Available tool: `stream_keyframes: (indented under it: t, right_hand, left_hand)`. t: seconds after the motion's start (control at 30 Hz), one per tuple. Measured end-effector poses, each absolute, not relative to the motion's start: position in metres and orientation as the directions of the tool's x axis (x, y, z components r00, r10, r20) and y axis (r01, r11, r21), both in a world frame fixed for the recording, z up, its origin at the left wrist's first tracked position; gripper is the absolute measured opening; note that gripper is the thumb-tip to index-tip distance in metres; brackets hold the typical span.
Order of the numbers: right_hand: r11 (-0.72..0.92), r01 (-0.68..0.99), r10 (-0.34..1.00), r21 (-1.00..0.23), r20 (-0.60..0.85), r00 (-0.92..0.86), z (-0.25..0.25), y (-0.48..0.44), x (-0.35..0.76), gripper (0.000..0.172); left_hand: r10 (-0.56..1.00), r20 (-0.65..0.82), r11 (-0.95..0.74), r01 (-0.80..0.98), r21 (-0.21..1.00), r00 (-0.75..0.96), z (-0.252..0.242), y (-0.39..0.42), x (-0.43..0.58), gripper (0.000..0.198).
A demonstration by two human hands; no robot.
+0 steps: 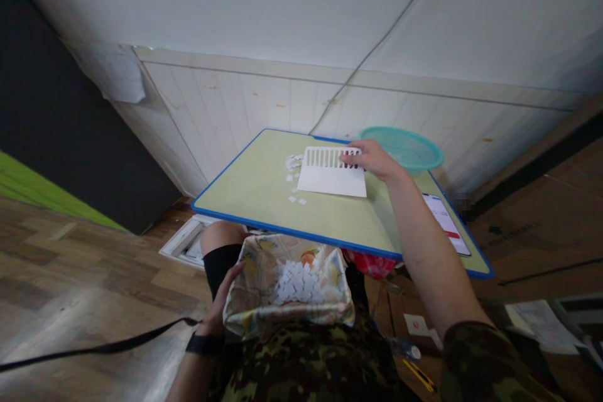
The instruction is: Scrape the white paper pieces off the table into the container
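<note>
My right hand (pixel 372 159) grips the slotted top edge of a white dustpan-like plastic scoop (pixel 332 179), its fingers showing through the slots. The scoop's flat part lies on or just above the small table (pixel 254 166). Small white paper pieces (pixel 295 163) are scattered on the tabletop at the scoop's left. On my lap, a fabric-lined basket (pixel 242 301) with a fruit print holds a heap of white paper pieces (pixel 299 281). My left hand (pixel 226 295) is closed around the basket's left wall, thumb over the rim.
A turquoise basin (pixel 400 144) stands at the table's back right. A phone (pixel 445 223) lies on the right side of the tabletop. A yellow box cutter (pixel 419 375) is at lower right. A white box (pixel 181 242) sits on the floor at left, and a wall rises behind.
</note>
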State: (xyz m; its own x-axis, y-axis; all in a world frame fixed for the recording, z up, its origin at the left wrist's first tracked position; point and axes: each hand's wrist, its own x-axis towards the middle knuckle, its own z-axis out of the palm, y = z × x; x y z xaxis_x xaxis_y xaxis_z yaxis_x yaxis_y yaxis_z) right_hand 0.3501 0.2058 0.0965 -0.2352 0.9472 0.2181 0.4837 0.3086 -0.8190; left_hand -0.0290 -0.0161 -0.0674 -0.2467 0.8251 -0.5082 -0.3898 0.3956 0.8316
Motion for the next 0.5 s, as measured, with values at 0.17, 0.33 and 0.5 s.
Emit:
stream_keyframes:
  t: [0.17,0.33,0.5]
  right_hand:
    - [0.323,0.504,0.943,-0.801,0.230,-0.240,0.104,0.201,0.355,0.047]
    - [0.333,0.533,0.939,-0.778,0.221,-0.264,0.111,0.195,0.359,0.046]
    - [0.307,0.513,0.951,-0.801,0.230,-0.209,0.116,0.191,0.370,0.043]
  left_hand:
    - [0.837,-0.459,0.363,-0.324,0.874,-0.298,-0.057,-0.018,-0.026,0.024]
    - [0.788,-0.541,0.435,-0.355,0.827,-0.295,-0.045,-0.015,-0.021,0.009]
    - [0.791,-0.518,0.390,-0.383,0.837,-0.326,-0.049,-0.016,-0.020,0.024]
